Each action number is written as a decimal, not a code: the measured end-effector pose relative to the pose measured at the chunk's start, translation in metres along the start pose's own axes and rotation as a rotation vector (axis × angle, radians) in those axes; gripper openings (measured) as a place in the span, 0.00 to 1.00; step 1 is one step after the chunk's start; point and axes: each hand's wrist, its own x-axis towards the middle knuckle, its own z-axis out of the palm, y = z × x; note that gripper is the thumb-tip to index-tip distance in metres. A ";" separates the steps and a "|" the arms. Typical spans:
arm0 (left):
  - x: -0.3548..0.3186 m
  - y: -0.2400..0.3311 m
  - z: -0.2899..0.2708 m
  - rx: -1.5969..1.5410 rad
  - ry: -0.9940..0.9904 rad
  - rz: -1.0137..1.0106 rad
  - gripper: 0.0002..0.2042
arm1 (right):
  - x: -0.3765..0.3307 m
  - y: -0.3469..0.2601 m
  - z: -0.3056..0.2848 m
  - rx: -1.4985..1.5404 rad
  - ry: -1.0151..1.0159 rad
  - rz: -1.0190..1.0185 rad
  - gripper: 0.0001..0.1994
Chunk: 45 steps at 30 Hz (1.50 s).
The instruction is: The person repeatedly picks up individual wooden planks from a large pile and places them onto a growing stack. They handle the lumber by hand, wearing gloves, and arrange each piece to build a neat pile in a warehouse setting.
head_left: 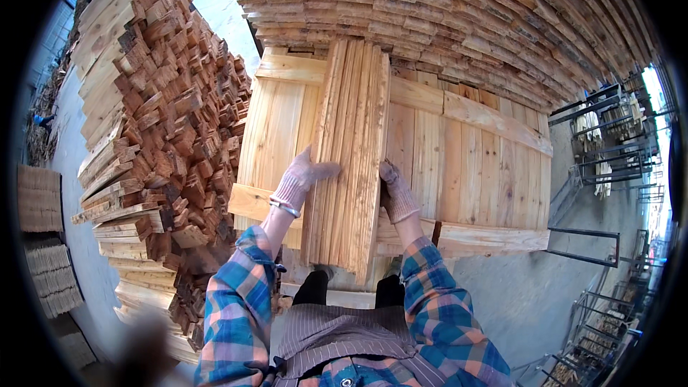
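A bundle of long, thin wooden slats (pixel 347 129) stands on edge, pressed side by side, running away from me across a flat surface of pale boards (pixel 473 150). My left hand (pixel 301 179), in a light knitted glove, grips the bundle's left side, its thumb reaching over the top edges. Against the right side is my right hand (pixel 398 193), also gloved, with its fingers bent in at the outermost slat. The bundle is squeezed between both hands, and its near end sticks out past the boards toward my body. Fingertips on both hands are partly hidden.
To the left rises a tall, uneven stack of cut wood pieces (pixel 168 100). Layers of rough-edged planks (pixel 401 7) are piled beyond the boards. Black metal racks (pixel 598 322) stand at the right on the concrete floor (pixel 494 294). Slat bundles (pixel 54 279) lie at the far left.
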 end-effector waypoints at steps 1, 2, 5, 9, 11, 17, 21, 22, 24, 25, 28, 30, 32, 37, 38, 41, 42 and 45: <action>-0.005 0.000 -0.006 -0.075 0.011 -0.016 0.24 | -0.004 -0.004 0.007 -0.016 0.049 -0.022 0.51; -0.011 -0.005 -0.015 -0.153 0.026 -0.046 0.23 | -0.013 -0.010 0.019 -0.032 0.098 -0.029 0.50; -0.035 -0.002 -0.021 -0.217 0.074 -0.005 0.21 | -0.040 -0.050 0.033 0.196 0.260 0.029 0.40; -0.001 -0.017 -0.127 -0.563 0.145 -0.349 0.19 | -0.037 -0.085 -0.023 -0.178 0.324 -0.058 0.34; -0.006 -0.010 -0.131 0.161 0.145 -0.016 0.18 | -0.033 -0.076 -0.079 -0.176 0.387 -0.008 0.32; 0.005 -0.043 -0.171 0.350 0.247 0.083 0.23 | -0.029 -0.068 -0.076 -0.863 0.515 -0.148 0.37; -0.011 -0.029 -0.112 1.118 0.731 0.457 0.49 | -0.051 -0.104 0.008 -1.734 0.555 0.063 0.51; -0.015 -0.024 -0.106 1.337 0.827 0.670 0.54 | -0.049 -0.106 0.009 -1.694 0.531 0.113 0.52; -0.012 -0.024 -0.087 1.202 0.711 0.798 0.54 | -0.043 -0.111 0.001 -1.613 0.486 0.215 0.54; -0.018 -0.022 -0.068 0.987 0.530 0.813 0.54 | -0.044 -0.114 -0.001 -1.539 0.474 0.193 0.53; -0.017 -0.042 0.010 1.557 0.330 0.556 0.51 | -0.044 -0.112 -0.026 -1.271 0.404 0.022 0.51; -0.013 -0.004 0.050 1.480 0.093 0.322 0.51 | -0.038 -0.084 -0.088 -0.987 0.402 -0.198 0.50; -0.015 0.022 0.067 1.471 0.077 0.161 0.51 | -0.049 -0.096 -0.100 -0.996 0.463 -0.142 0.50; -0.014 0.023 0.084 1.502 0.068 0.205 0.50 | -0.060 -0.136 -0.093 -1.398 0.551 0.158 0.48; -0.013 0.025 0.088 1.513 0.049 0.240 0.49 | -0.064 -0.139 -0.092 -1.414 0.533 0.140 0.47; 0.001 -0.001 0.068 1.387 0.113 0.376 0.47 | -0.065 -0.134 -0.091 -1.315 0.458 0.049 0.47; 0.005 -0.002 0.067 1.348 0.135 0.395 0.46 | -0.060 -0.128 -0.104 -1.023 0.425 -0.043 0.47; 0.007 -0.020 0.075 1.269 0.255 0.386 0.45 | -0.051 -0.100 -0.137 -0.409 0.313 -0.183 0.46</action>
